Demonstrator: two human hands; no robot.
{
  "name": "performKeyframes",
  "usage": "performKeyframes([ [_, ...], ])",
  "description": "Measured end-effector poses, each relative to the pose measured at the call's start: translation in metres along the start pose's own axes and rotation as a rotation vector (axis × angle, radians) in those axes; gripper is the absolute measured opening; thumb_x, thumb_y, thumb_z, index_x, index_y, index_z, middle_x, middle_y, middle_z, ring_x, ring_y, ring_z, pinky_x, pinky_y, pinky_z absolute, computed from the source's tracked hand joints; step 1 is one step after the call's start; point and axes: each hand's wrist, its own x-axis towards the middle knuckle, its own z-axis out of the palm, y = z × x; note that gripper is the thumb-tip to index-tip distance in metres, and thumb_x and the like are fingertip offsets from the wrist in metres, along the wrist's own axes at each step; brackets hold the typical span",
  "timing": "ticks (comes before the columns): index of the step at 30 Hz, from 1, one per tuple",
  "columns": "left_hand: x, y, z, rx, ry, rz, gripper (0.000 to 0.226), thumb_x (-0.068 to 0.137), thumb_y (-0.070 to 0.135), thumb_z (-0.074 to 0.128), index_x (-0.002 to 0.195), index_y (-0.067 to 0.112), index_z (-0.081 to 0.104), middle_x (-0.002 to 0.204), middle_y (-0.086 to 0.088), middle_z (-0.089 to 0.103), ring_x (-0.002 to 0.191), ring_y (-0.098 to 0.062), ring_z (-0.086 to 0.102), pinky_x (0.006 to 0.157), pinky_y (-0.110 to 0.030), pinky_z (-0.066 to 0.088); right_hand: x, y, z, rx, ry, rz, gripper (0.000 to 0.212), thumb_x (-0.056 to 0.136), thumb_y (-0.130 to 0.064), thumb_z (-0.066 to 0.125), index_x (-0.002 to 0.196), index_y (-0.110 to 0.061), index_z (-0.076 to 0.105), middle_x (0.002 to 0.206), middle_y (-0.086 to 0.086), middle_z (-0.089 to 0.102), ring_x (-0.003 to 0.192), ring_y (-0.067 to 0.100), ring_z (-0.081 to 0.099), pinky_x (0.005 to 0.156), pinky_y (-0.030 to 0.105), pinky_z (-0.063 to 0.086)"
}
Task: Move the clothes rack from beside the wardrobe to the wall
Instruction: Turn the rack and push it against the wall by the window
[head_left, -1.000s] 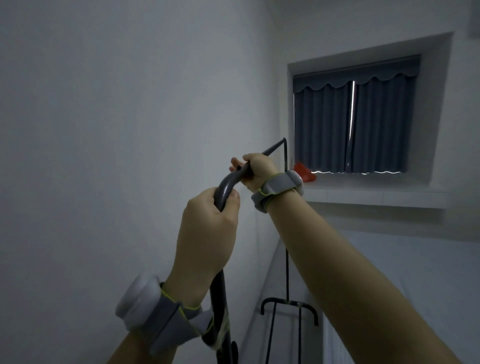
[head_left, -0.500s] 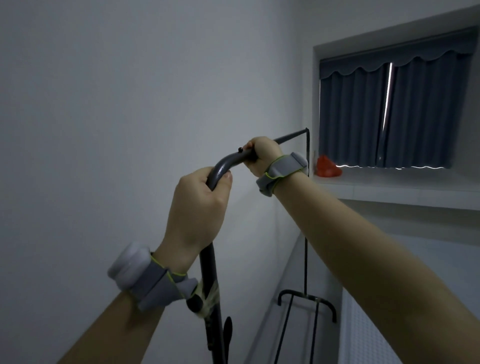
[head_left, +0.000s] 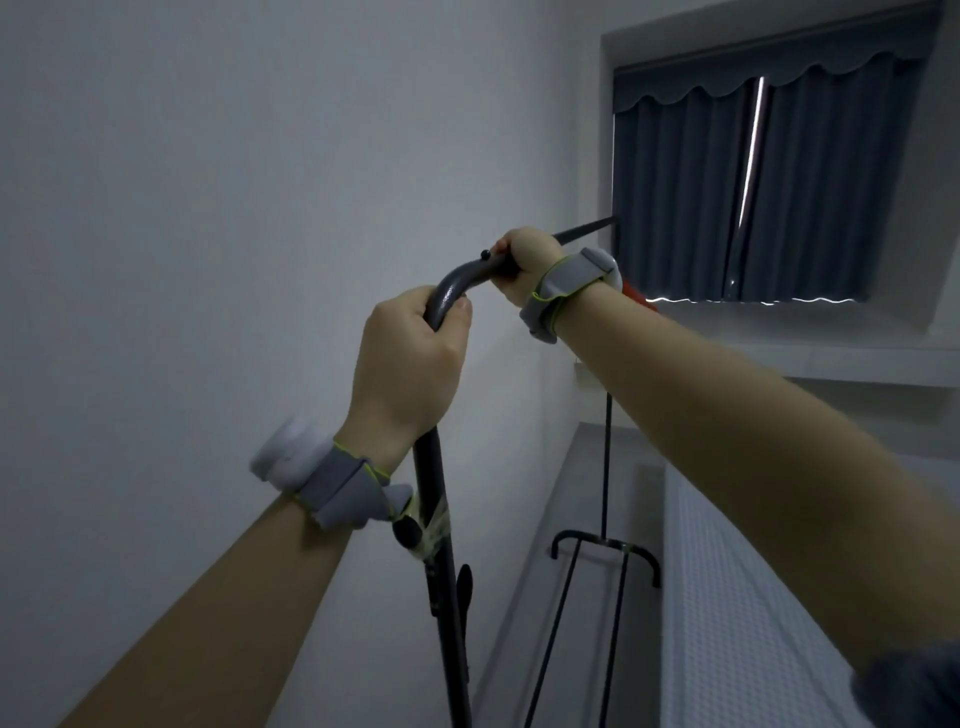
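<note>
Rack (head_left: 441, 582) stood close to the wall (head_left: 208, 208) on the person's left, its dark metal frame running away from the camera toward the window (head_left: 753, 171). Its top bar pointed lengthwise along the wall, so the long axis lay roughly parallel to that surface, and the gap between them looked narrow, though how narrow could not be told. The left hand (head_left: 410, 364) was closed around the near upright just below the rounded corner of the frame, thumb pressed to the bend. The right hand (head_left: 522, 262) was closed around the top bar farther along, knuckles up, with the thin end of the bar showing past it toward the curtain (head_left: 675, 197). The left hand was the nearer to the person; the right reached ahead. Both wrists wore grey bands. The frame looked like a slim tube, glossy at the bend, with pale tape wrapped round the near upright below the left wrist. The far upright dropped to a curved foot bar (head_left: 605, 545) on the floor beside a white bed (head_left: 753, 597). Any remaining move was probably a small sideways push to the left, keeping the bar parallel to the wall.
</note>
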Motion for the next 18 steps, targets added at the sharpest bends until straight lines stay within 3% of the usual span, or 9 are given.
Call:
performKeyframes([
  [2, 0.015, -0.01, 0.009, -0.028, -0.003, 0.01, 0.032, 0.089, 0.017, 0.051, 0.059, 0.009, 0.043, 0.048, 0.001, 0.034, 0.036, -0.008, 0.029, 0.038, -0.016, 0.024, 0.022, -0.007, -0.003, 0.057, -0.011, 0.007, 0.035, 0.1, 0.001, 0.026, 0.067, -0.01, 0.033, 0.056, 0.009, 0.035, 0.052, 0.016, 0.03, 0.049, 0.024, 0.032],
  [5, 0.047, -0.044, 0.024, -0.061, -0.03, 0.015, 0.038, 0.088, 0.018, 0.051, 0.054, 0.015, 0.036, 0.046, 0.003, 0.032, 0.035, -0.008, 0.03, 0.038, -0.016, 0.024, 0.062, -0.007, 0.006, -0.081, 0.026, -0.069, 0.03, 0.095, 0.005, 0.036, 0.069, -0.01, 0.035, 0.068, 0.007, 0.039, 0.055, 0.016, 0.041, 0.045, 0.021, 0.042],
  [8, 0.065, -0.065, 0.041, -0.068, -0.019, 0.009, 0.039, 0.088, 0.02, 0.05, 0.053, 0.018, 0.035, 0.045, 0.004, 0.033, 0.036, -0.009, 0.03, 0.039, -0.017, 0.024, 0.095, 0.001, 0.005, -0.077, 0.069, -0.122, 0.038, 0.1, 0.001, 0.025, 0.063, -0.009, 0.032, 0.054, 0.008, 0.036, 0.053, 0.017, 0.031, 0.041, 0.021, 0.038],
  [10, 0.081, -0.082, 0.054, -0.083, -0.028, -0.002, 0.037, 0.088, 0.022, 0.05, 0.054, 0.017, 0.036, 0.046, 0.003, 0.035, 0.04, -0.011, 0.031, 0.042, -0.023, 0.026, 0.117, 0.003, 0.007, -0.09, 0.097, -0.139, 0.041, 0.1, 0.001, 0.022, 0.062, -0.011, 0.031, 0.058, 0.006, 0.031, 0.053, 0.016, 0.028, 0.038, 0.021, 0.038],
  [12, 0.09, -0.087, 0.065, -0.096, -0.032, -0.007, 0.037, 0.088, 0.022, 0.049, 0.054, 0.018, 0.036, 0.047, 0.003, 0.036, 0.042, -0.014, 0.033, 0.044, -0.026, 0.026, 0.128, -0.004, 0.002, -0.144, 0.083, -0.129, 0.041, 0.099, 0.003, 0.021, 0.062, -0.01, 0.032, 0.046, 0.006, 0.038, 0.047, 0.017, 0.034, 0.026, 0.01, 0.032],
  [14, 0.099, -0.096, 0.075, -0.132, -0.053, 0.004, 0.035, 0.088, 0.023, 0.049, 0.056, 0.017, 0.038, 0.048, 0.003, 0.036, 0.042, -0.014, 0.033, 0.044, -0.026, 0.026, 0.138, -0.008, 0.001, -0.268, 0.086, -0.132, 0.042, 0.099, 0.004, 0.022, 0.06, -0.009, 0.032, 0.022, 0.003, 0.035, 0.025, 0.016, 0.042, 0.022, 0.006, 0.026],
  [15, 0.099, -0.096, 0.077, -0.144, -0.056, 0.004, 0.034, 0.088, 0.023, 0.049, 0.057, 0.016, 0.038, 0.048, 0.003, 0.036, 0.042, -0.014, 0.033, 0.044, -0.025, 0.027, 0.138, -0.008, 0.001, -0.296, 0.081, -0.137, 0.042, 0.099, 0.004, 0.022, 0.06, -0.009, 0.031, 0.018, 0.002, 0.033, 0.014, 0.012, 0.038, 0.022, 0.005, 0.024],
  [18, 0.108, -0.108, 0.08, -0.179, -0.081, -0.011, 0.036, 0.089, 0.022, 0.049, 0.056, 0.017, 0.037, 0.048, 0.004, 0.035, 0.041, -0.012, 0.033, 0.04, -0.018, 0.025, 0.147, -0.003, 0.002, -0.313, 0.116, -0.175, 0.038, 0.098, 0.004, 0.024, 0.062, -0.007, 0.031, 0.033, 0.006, 0.041, 0.015, 0.011, 0.039, 0.022, 0.008, 0.027],
])
